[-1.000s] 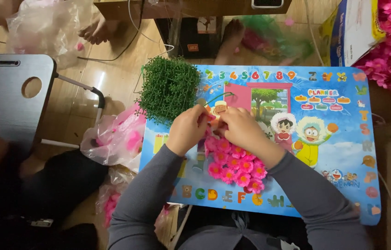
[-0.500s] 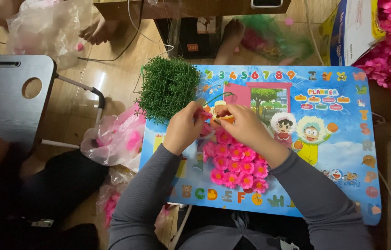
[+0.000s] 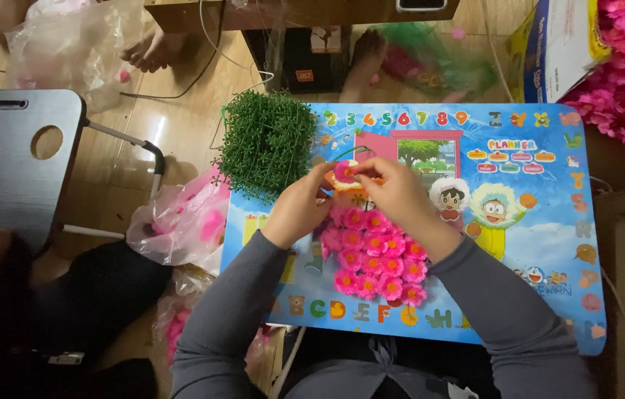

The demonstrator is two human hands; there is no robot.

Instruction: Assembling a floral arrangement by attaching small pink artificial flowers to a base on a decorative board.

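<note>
Over the blue cartoon-printed desk (image 3: 549, 244), the left hand (image 3: 301, 207) and right hand (image 3: 393, 192) meet, both grips pinched narrow on one pink artificial flower (image 3: 344, 172). It sits just above the pink flower cluster (image 3: 375, 255), beside the green grass mat (image 3: 268, 144).

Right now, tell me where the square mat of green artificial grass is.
In the head view, the green artificial grass mat lies on the blue cartoon table's top-left corner, just beyond the left hand.
</note>
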